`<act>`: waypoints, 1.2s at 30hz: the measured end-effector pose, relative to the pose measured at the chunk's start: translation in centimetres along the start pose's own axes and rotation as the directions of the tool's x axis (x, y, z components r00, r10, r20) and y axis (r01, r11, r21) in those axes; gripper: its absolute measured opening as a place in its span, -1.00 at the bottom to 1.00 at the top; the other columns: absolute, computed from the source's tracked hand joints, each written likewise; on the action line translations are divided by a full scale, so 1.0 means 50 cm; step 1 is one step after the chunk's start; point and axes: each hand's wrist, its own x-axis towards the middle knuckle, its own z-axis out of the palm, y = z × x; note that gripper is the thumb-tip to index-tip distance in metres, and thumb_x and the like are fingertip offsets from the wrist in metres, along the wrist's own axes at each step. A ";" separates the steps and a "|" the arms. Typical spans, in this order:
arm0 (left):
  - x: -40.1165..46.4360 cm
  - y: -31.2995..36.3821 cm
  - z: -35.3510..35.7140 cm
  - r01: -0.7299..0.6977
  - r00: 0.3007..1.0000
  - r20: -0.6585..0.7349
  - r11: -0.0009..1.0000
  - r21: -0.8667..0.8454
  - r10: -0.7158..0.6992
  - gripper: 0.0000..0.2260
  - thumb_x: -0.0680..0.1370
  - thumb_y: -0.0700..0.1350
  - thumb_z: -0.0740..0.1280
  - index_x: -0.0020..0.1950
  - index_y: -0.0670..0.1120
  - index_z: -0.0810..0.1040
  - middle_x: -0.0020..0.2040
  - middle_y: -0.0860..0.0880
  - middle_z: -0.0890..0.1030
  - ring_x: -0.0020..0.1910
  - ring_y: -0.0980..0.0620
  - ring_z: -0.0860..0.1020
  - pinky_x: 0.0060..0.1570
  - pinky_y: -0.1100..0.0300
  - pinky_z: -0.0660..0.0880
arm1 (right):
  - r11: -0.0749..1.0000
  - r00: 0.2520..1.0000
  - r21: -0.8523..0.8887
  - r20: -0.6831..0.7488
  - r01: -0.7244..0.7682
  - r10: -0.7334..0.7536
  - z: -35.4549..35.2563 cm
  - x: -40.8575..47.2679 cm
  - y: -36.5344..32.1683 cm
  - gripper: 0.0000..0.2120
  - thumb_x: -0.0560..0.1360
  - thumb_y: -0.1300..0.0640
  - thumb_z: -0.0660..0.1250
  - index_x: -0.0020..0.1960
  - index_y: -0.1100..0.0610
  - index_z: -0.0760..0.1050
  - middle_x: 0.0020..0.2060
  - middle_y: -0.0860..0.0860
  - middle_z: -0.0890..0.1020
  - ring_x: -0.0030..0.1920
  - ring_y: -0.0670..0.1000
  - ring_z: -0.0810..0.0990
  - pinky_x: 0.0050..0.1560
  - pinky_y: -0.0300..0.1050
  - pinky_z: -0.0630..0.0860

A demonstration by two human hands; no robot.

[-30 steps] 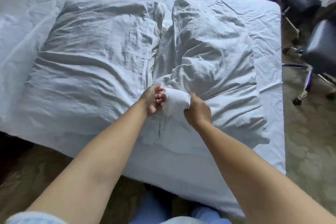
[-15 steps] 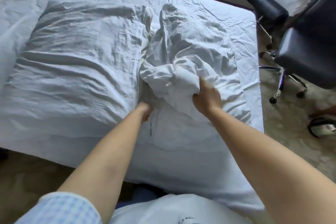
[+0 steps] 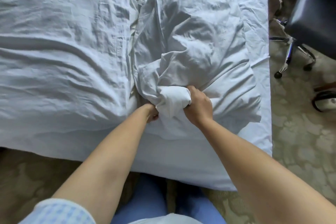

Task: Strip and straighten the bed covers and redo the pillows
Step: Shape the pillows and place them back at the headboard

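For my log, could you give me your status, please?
Both hands gripping: right hand bunching pillowcase, left hand at its edge. Pillow half-cased. Nothing obstructing.

Both forearms bare, extended forward, converging. Right hand (image 3: 199, 106) fisted, knuckles up, fingers curled gripping. Left hand (image 3: 152, 113) curled, partly hidden, fingers tucked under.

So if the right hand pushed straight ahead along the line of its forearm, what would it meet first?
Probably the bunched white fabric that the right hand already grips. Beyond that lies the rumpled pillow on the bed. Depth is hard to judge from one view.
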 end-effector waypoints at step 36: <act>-0.072 0.182 -0.159 -0.321 0.919 -0.201 0.940 0.117 0.339 -0.73 0.49 -0.38 0.14 -0.01 -0.19 0.60 -0.16 -0.22 0.60 -0.37 -0.05 0.50 -0.35 0.22 0.47 | 1.000 0.985 -0.029 0.170 0.012 -0.007 -0.079 0.126 -0.213 -0.60 0.54 -0.05 0.21 0.33 0.06 0.41 0.28 0.09 0.44 0.30 0.13 0.39 0.24 0.00 0.36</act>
